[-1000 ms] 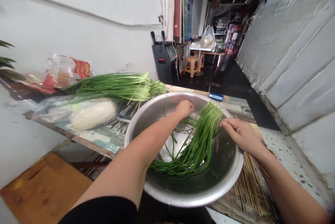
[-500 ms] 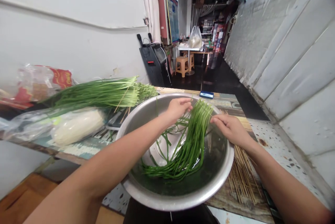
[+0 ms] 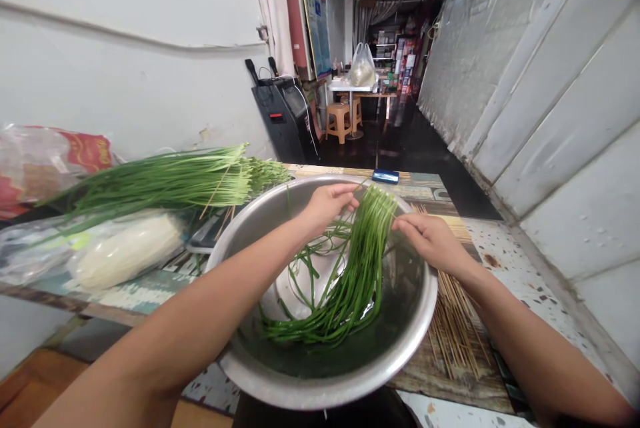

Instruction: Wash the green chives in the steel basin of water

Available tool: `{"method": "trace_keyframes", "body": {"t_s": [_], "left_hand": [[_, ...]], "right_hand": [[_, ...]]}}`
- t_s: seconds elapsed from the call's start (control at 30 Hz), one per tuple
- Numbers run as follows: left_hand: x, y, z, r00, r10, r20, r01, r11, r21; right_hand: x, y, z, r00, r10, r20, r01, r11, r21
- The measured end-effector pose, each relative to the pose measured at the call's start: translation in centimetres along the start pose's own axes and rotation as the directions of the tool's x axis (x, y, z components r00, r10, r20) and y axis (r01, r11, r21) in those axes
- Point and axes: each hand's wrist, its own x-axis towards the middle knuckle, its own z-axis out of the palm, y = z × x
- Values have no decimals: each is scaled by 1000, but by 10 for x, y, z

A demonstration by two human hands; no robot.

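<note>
A bunch of long green garlic chives (image 3: 367,248) hangs into a wide metal basin (image 3: 320,401), pale cut ends up in an even row and leaves curling along the bottom. My left hand (image 3: 330,207) is left of the row, thumb and fingers pinched on a single chive stem. At the right side of the row, my right hand (image 3: 425,238) pinches the end of a thin skewer, mostly hidden by the stems and fingers. Several loose chives (image 3: 310,265) lie in the basin.
On the table to the left lie a large heap of chives (image 3: 165,178), a pale bundle in clear plastic (image 3: 130,248) and a red-printed bag (image 3: 85,151). Bamboo skewers (image 3: 455,321) are spread right of the basin. A blue phone-like object (image 3: 385,177) lies behind it.
The view has shifted slightly, so the scene sits a little further left. My left hand still pinches near the chive ends, and a stem now shows at its fingertips. My right hand keeps its pinch.
</note>
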Motion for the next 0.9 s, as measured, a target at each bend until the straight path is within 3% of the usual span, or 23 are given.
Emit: {"method": "trace_keyframes", "body": {"t_s": [0.47, 0.77, 0.9], "left_hand": [[0, -4, -1, 999, 22, 29, -22, 999, 29], [3, -2, 6, 992, -70, -102, 60, 994, -97], [0, 2, 12, 997, 9, -79, -15, 998, -69]], "right_hand": [[0, 1, 0, 1000, -14, -14, 14, 1000, -5], [0, 2, 1, 1000, -28, -12, 28, 1000, -10], [0, 1, 2, 999, -46, -11, 46, 999, -18]]}}
